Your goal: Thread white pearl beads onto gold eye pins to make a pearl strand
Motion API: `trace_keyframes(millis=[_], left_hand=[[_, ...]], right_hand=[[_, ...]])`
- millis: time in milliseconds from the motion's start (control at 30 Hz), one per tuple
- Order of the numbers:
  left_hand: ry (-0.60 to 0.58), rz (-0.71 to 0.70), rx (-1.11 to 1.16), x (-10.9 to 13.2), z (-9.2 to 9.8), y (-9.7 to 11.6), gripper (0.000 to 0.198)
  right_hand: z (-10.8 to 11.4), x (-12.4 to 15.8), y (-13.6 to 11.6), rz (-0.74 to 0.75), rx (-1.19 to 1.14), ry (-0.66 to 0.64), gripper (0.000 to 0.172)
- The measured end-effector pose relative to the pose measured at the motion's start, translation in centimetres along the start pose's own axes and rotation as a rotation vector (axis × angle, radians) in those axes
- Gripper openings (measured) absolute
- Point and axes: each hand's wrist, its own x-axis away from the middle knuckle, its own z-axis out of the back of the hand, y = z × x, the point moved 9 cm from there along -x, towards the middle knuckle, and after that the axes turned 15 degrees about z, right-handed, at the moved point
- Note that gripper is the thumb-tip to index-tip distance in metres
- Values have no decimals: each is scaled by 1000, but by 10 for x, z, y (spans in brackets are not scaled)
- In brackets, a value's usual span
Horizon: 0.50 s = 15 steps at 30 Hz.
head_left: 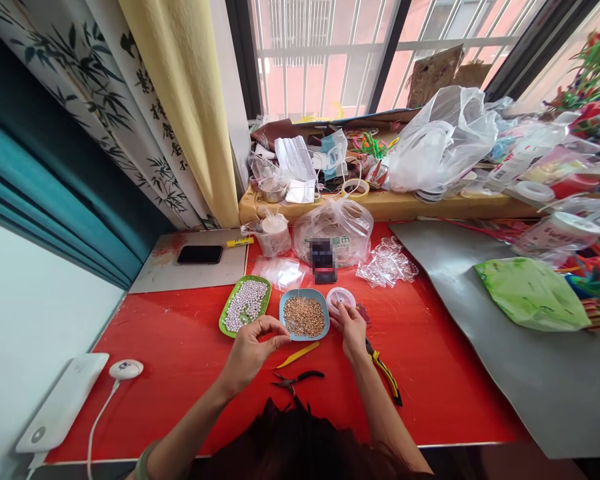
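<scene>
My left hand (254, 350) hovers at the near left edge of a blue tray (326, 327) of small gold beads (304, 317). Thumb and forefinger are pinched together; whatever lies between them is too fine to make out. With the fingers of my right hand (351, 328) I grip the near edge of a round, whitish spool (340, 295), just right of the blue tray. Left of that tray, a green tray (223, 327) contains pearly white beads (247, 303).
Nearer me lie a yellow pointed tool (297, 355), small black-handled pliers (297, 379) and yellow-black pliers (386, 375). Behind the trays are plastic bags (350, 227) and a clear bead pile (387, 261). A phone (200, 255) rests at the left; a grey sheet (460, 347) covers the right.
</scene>
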Motion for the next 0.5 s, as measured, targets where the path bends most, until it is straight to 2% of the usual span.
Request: trace_keyframes(millis=[333,500], left_hand=[[-32,22,35,-3,-6,2,11],[-35,32,73,-4,-3,-1,12]], right_hand=[[10,-7,-1,-63,77,-11,28],[2,-7,-11,-26,37,-23,26]])
